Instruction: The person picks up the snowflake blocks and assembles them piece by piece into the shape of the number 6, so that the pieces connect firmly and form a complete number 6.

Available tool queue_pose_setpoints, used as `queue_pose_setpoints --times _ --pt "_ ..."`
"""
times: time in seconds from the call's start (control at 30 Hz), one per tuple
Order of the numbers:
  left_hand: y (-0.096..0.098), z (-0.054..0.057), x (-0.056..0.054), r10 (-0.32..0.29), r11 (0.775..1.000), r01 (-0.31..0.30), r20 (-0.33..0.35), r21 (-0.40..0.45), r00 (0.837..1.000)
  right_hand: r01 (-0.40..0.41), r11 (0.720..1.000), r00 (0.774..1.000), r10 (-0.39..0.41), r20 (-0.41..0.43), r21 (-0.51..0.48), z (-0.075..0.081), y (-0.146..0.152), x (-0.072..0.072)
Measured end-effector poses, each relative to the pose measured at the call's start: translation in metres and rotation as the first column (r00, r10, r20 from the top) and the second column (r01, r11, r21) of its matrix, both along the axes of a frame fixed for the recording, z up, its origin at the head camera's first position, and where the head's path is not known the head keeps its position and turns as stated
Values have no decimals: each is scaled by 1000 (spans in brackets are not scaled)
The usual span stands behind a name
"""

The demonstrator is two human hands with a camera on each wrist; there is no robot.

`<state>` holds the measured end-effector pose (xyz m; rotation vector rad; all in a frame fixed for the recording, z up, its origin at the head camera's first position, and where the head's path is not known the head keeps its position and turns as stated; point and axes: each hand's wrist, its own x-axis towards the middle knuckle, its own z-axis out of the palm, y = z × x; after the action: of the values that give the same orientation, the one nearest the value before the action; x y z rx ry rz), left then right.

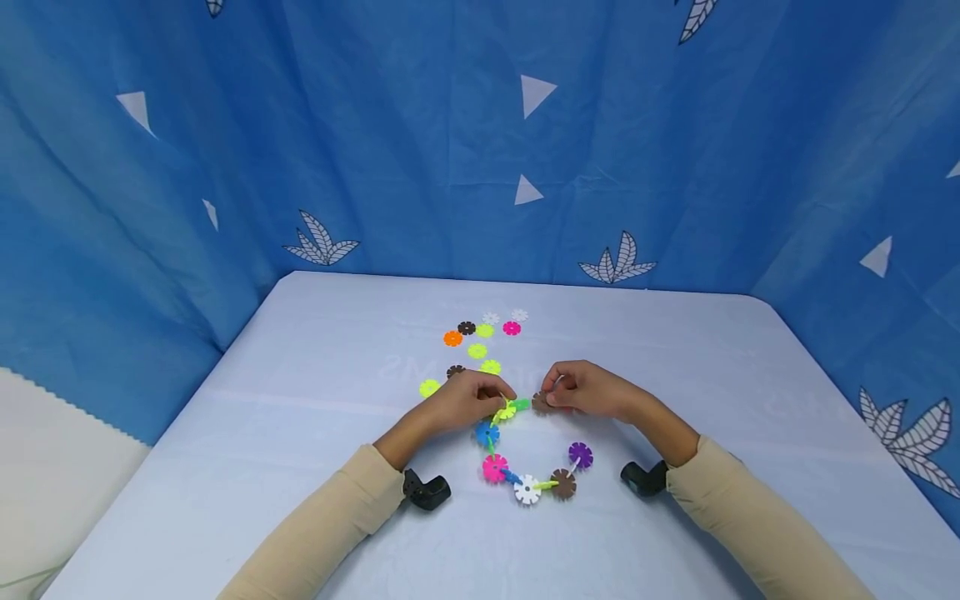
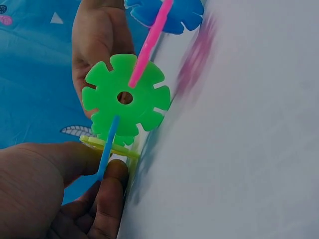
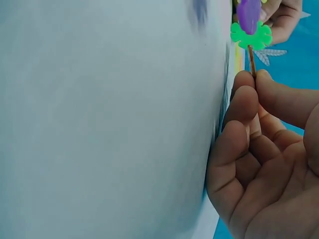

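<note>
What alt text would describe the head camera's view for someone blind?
A person's left hand holds a yellow notched plastic disc in a curved, multicoloured chain; the right hand pinches a brown notched disc beside the chain's green end disc. Loose notched discs lie beyond on a white table before a blue leaf-patterned curtain.

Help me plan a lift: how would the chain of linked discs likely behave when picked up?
The chain would probably feel light, since its discs look thin. The green disc seems stiff, its face showing no bend. The chain might come apart, as discs appear merely slotted together.
</note>
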<state>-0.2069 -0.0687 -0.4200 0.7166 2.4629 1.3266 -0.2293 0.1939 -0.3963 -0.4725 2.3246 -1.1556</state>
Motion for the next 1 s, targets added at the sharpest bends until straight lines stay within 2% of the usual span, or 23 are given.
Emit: queue_pose_setpoints --times 0.3,0.5,0.7,1.0 --pt "-2 2 1 -11 1000 10 42 21 999 3 1000 1000 -2 18 -22 -1 -5 0" --pt "-2 2 0 -18 1000 18 30 0 999 30 998 999 -28 35 -52 -3 -9 0" --pt "-1 3 -1 -51 998 52 33 -23 998 67 997 997 -66 34 -31 -5 -13 1" --pt "2 2 -4 -78 996 77 -20 -53 997 91 995 996 -90 27 -41 -6 -19 3"
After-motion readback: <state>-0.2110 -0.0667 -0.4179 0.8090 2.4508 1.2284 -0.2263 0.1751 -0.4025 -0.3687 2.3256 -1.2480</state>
